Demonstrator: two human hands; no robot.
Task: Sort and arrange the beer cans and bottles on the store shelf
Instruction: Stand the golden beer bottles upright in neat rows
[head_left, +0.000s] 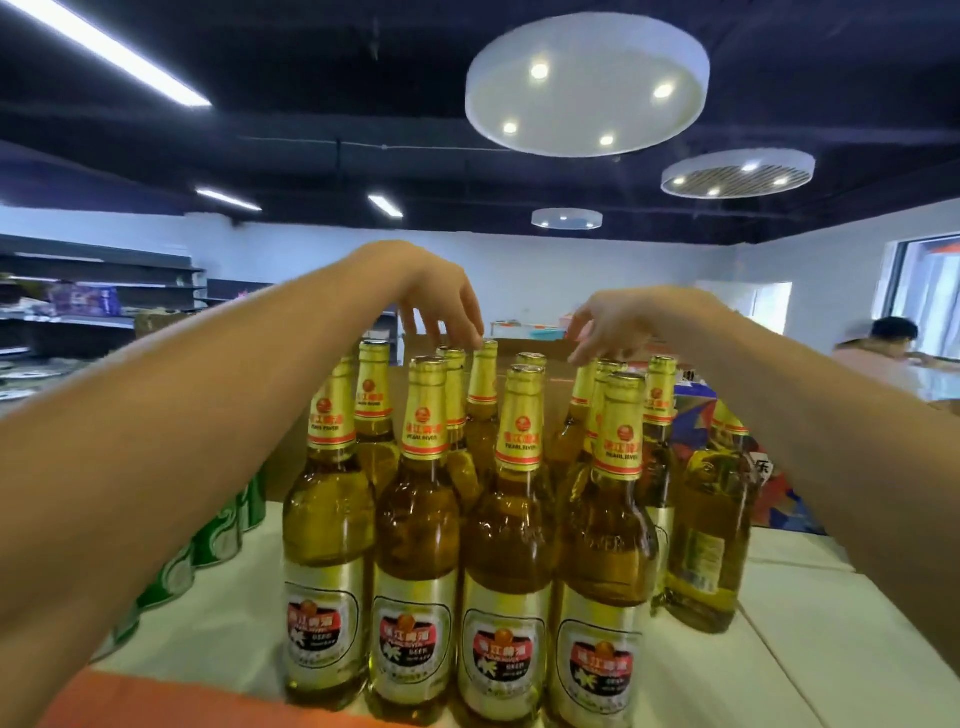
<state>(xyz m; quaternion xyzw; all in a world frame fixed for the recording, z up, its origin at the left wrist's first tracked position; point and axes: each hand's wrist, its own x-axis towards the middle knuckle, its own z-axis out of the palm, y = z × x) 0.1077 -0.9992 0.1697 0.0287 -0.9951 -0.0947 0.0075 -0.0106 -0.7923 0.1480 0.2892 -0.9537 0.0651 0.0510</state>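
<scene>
Several amber beer bottles with gold foil necks stand in close rows on a white shelf top (810, 639); the front row (498, 545) faces me with red and black labels. My left hand (441, 301) reaches over them, and its fingertips pinch the cap of a back-row bottle (482, 379). My right hand (610, 325) pinches the top of another back-row bottle (582, 384) that leans slightly. One bottle (709, 540) stands apart at the right, back label towards me. Green cans (208, 540) line the left side, partly hidden by my left forearm.
A colourful carton (696, 415) sits behind the bottles at the right, and a brown cardboard box (550, 349) behind the back row. Dark store shelves (104, 291) stand far left. A person (883, 353) bends over at far right.
</scene>
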